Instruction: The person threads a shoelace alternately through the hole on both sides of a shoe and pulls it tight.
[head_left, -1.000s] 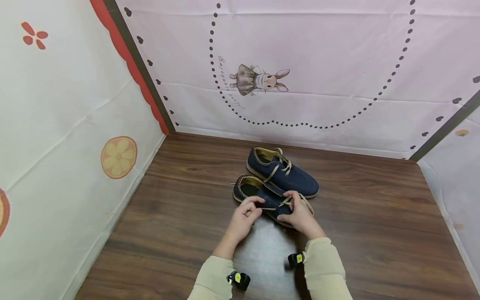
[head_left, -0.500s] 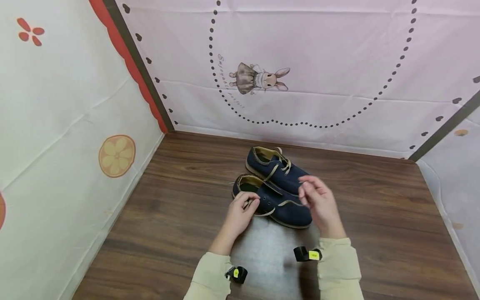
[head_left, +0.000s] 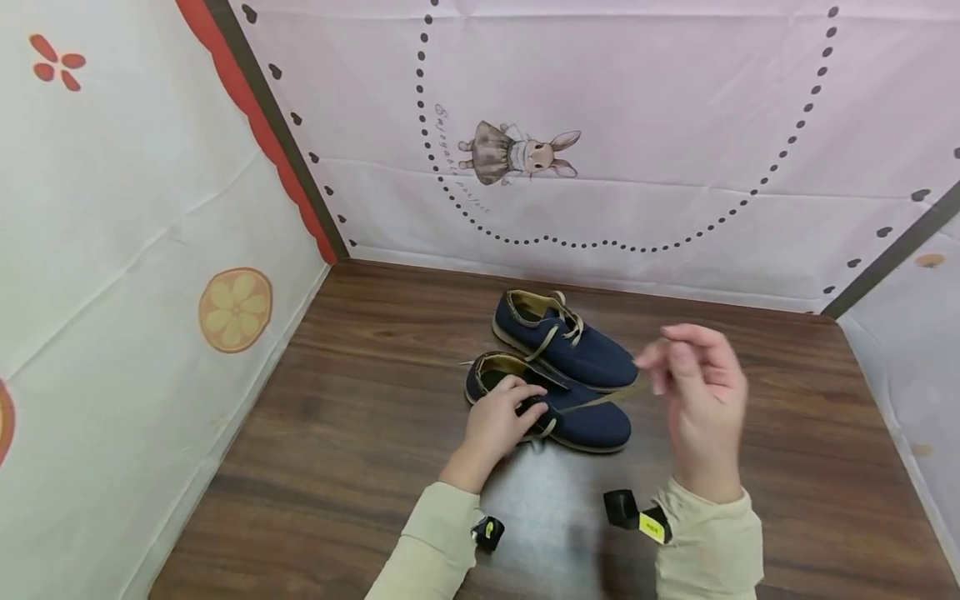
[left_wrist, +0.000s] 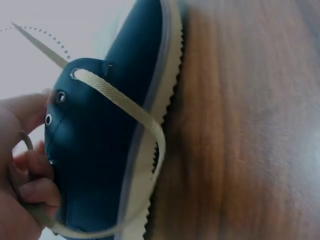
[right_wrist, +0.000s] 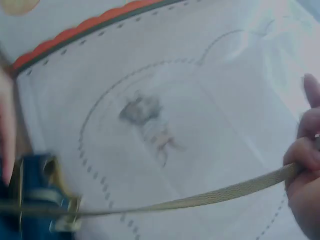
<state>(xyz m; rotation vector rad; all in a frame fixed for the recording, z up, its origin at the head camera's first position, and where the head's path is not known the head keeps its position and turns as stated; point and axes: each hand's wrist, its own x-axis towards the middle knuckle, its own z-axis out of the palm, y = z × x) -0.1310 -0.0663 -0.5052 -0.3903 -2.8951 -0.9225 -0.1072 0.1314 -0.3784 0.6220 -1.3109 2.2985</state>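
Observation:
A navy lace-up shoe with a beige sole lies nearest me in the head view. My left hand is at its eyelet flap. In the left wrist view, curled left fingers hold one stretch of the beige shoelace, which loops from the front eyelet down past the sole. Off to the right, my right hand is raised and pinches the lace's other stretch. The right wrist view has this shoelace pulled straight between the shoe and the right fingers. Left fingers cover part of the flap.
A matching laced shoe sits just behind, against the near one. Brown wood-grain flooring surrounds them. A pale printed cloth wall rises at the back, with another cloth wall on the left.
My right hand has moved from the shoe's front up and to the right, drawing the lace out. The crossed lace over the flap has come loose. My left hand has shifted slightly right.

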